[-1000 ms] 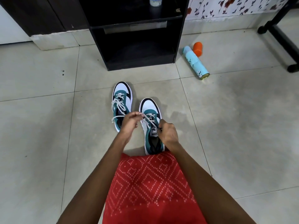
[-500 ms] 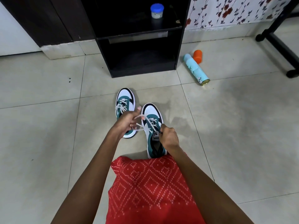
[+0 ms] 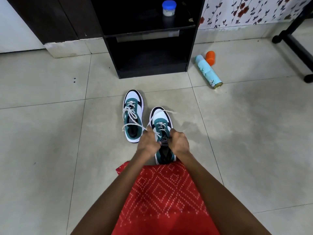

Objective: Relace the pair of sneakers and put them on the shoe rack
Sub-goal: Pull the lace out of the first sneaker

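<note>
Left hand and right hand each pinch the white lace at the tongue of the nearer sneaker on the floor, so we judge we are lacing its top eyelets and next must draw both ends even and knot them.

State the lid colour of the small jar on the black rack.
Blue lid on a pale jar, clearest near the top of the head view.
</note>
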